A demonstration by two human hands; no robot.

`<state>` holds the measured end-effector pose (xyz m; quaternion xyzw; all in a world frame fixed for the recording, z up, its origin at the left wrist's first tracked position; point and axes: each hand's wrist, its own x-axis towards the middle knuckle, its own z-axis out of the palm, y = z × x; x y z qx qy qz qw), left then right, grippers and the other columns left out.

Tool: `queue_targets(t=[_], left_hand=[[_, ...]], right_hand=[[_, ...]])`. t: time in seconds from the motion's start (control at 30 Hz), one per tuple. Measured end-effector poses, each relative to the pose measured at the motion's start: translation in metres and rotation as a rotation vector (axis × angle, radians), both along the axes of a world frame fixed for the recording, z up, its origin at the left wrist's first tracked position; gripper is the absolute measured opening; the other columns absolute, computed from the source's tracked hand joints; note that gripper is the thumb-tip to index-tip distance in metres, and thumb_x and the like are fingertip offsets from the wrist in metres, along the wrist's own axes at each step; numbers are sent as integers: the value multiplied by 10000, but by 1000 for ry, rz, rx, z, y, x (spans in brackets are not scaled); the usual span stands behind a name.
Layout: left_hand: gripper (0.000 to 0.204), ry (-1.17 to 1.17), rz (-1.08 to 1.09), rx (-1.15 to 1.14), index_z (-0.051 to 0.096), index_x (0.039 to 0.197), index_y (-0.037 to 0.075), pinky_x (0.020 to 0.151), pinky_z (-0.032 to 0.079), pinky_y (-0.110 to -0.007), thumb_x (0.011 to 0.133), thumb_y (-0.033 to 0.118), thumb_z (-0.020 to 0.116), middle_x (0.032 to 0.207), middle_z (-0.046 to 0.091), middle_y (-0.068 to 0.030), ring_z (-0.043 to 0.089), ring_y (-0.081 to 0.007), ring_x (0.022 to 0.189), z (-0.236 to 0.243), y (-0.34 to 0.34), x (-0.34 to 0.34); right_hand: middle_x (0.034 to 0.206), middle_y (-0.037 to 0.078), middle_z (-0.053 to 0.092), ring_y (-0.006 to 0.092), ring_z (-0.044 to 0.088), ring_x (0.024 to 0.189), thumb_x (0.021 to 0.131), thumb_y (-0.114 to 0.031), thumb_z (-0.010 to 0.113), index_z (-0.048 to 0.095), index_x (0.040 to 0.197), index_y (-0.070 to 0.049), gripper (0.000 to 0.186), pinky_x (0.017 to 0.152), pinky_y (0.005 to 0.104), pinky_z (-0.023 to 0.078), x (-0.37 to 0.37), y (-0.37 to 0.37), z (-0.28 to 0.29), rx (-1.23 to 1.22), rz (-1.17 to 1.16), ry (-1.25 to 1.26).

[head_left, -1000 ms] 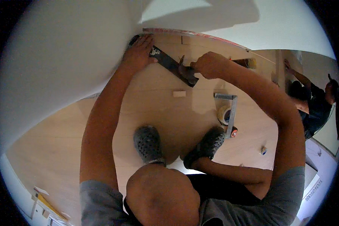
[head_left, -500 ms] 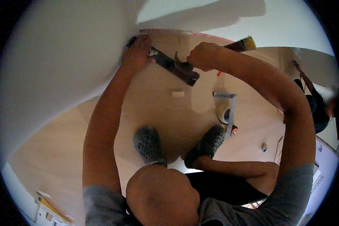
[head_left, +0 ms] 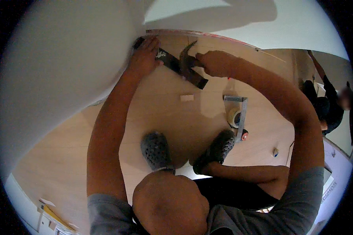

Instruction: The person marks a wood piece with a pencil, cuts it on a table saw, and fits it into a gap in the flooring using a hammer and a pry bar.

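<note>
My left hand (head_left: 145,56) grips a dark flat metal bar (head_left: 169,62) near its far end, by the corner where the walls meet. From there the bar slants toward the near right over the wood floor. My right hand (head_left: 215,62) is closed round the handle of a claw hammer (head_left: 187,64). The hammer's head overlaps the free end of the bar, its curved claw pointing away from me. Whether head and bar touch, I cannot tell. My forearm hides the rest of the handle.
A small wood block (head_left: 187,98) lies before my feet. To its right are a metal square (head_left: 243,113), a tape roll (head_left: 234,117) and a red tape measure (head_left: 244,135). Walls stand left and ahead. Another person (head_left: 329,105) crouches at the far right.
The hammer has turned in my right hand: its claw shows more and the yellow handle end is now out of sight. My left hand stays on the bar. The other person has shifted.
</note>
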<state>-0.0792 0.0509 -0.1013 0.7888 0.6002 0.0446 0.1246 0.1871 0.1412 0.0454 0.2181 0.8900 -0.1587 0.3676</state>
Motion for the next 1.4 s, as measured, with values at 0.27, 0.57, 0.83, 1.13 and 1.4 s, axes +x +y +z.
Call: queue_targets(t=[0.27, 0.57, 0.83, 1.13, 1.4], left_hand=[[821, -14, -17, 48, 463, 1517, -16, 1278, 259, -409, 893, 443, 737, 1678, 315, -138, 309, -317, 1539, -5, 7, 1], [577, 250, -204, -41, 574, 1400, 26, 1243, 304, -517, 879, 226, 720, 1509, 492, -171, 424, -401, 1425, 5, 16, 2], [317, 207, -380, 151, 647, 1211, 11, 1111, 451, -535, 942, 162, 574, 1319, 594, -201, 552, -385, 1286, 45, -6, 19], [290, -67, -169, -57, 654, 1169, 6, 1051, 475, -529, 921, 145, 598, 1343, 589, -211, 571, -387, 1226, 20, -92, 56], [672, -2, 356, 219, 509, 1439, -43, 1202, 344, -491, 893, 297, 704, 1532, 458, -218, 419, -410, 1423, -46, -41, 16]], right_hand=[[998, 236, 722, 425, 708, 982, 909, -79, 584, 621, 1228, -6, 330, 846, 539, 558, 5, 12, -5, -48, -34, -119], [887, 234, 705, 461, 694, 891, 902, -142, 616, 569, 1167, -12, 299, 785, 565, 547, 42, -34, -10, 3, -260, 79], [876, 237, 710, 451, 698, 820, 878, -326, 698, 558, 1231, -60, 463, 710, 574, 543, 116, -122, -28, -44, -548, 178], [906, 219, 733, 449, 703, 875, 855, -312, 706, 617, 1148, -65, 393, 792, 541, 556, 165, -217, -90, -195, -487, 135], [953, 235, 728, 452, 705, 888, 880, -361, 720, 596, 1173, -22, 465, 798, 539, 564, 150, -231, -108, -202, -334, 96]])
